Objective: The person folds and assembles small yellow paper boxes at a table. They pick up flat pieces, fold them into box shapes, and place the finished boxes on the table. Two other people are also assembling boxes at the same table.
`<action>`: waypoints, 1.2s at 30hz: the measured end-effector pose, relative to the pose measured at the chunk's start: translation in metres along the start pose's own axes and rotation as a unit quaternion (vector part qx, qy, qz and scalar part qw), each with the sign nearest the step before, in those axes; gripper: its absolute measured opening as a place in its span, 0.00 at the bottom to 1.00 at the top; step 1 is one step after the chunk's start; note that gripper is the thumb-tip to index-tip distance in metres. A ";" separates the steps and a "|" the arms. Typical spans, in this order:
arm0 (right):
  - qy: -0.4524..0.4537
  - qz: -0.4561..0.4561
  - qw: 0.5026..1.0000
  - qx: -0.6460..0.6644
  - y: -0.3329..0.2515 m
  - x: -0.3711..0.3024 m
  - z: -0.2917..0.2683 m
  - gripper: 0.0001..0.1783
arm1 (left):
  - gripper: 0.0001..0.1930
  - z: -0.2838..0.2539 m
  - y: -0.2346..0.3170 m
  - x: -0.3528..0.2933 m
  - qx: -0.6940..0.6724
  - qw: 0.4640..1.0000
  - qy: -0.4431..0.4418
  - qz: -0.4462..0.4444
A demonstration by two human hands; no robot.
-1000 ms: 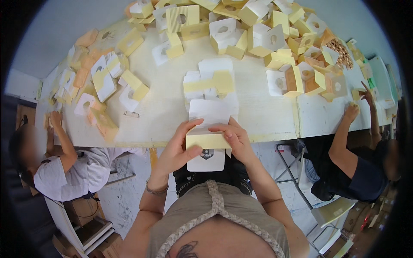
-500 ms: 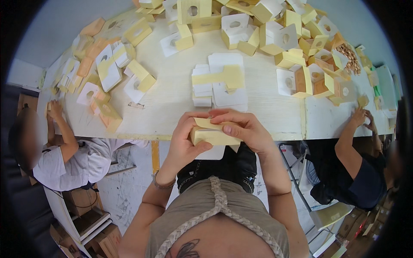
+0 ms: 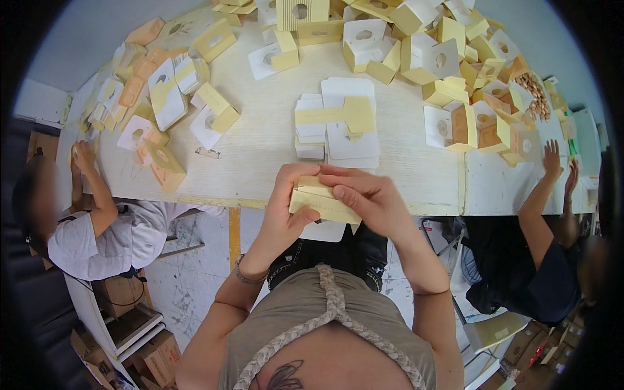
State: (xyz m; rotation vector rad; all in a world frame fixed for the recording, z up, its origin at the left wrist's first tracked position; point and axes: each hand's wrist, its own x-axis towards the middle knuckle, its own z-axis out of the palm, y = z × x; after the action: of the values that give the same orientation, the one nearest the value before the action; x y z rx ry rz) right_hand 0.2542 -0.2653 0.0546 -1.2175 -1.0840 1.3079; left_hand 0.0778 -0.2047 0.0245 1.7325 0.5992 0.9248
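A small pale-yellow card box [image 3: 313, 203] is between my two hands, just in front of the table edge. My left hand [image 3: 281, 207] grips its left end, the thumb on the near face and the fingers behind. My right hand [image 3: 374, 200] lies over the right side, thumb pressing the top panel and fingers at the far edge. A white card flap [image 3: 328, 232] hangs below the box; its link to the box is hidden. Beyond my hands rests a stack of flat white cards [image 3: 351, 151], topped by a flat yellow card piece [image 3: 357, 117].
Folded yellow-and-white boxes [image 3: 429, 58] crowd the table's far side, with more boxes [image 3: 166, 166] at left. A heap of small brown pieces [image 3: 534, 97] lies far right. One person [image 3: 136, 240] sits at left, another [image 3: 546, 273] at right.
The box's top panel has come down nearer its front wall, under my right thumb. The person at right has spread their hands apart and raised them.
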 end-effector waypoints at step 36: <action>0.181 -0.027 0.898 -0.399 0.005 0.122 -0.046 0.56 | 0.22 -0.042 -0.040 0.002 -0.242 0.920 0.262 -0.160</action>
State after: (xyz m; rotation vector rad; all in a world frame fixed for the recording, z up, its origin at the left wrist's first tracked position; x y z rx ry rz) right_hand 0.3012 -0.1449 0.0334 -1.9184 -1.4057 0.5261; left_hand 0.0463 -0.1669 -0.0054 0.9048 0.8825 1.1858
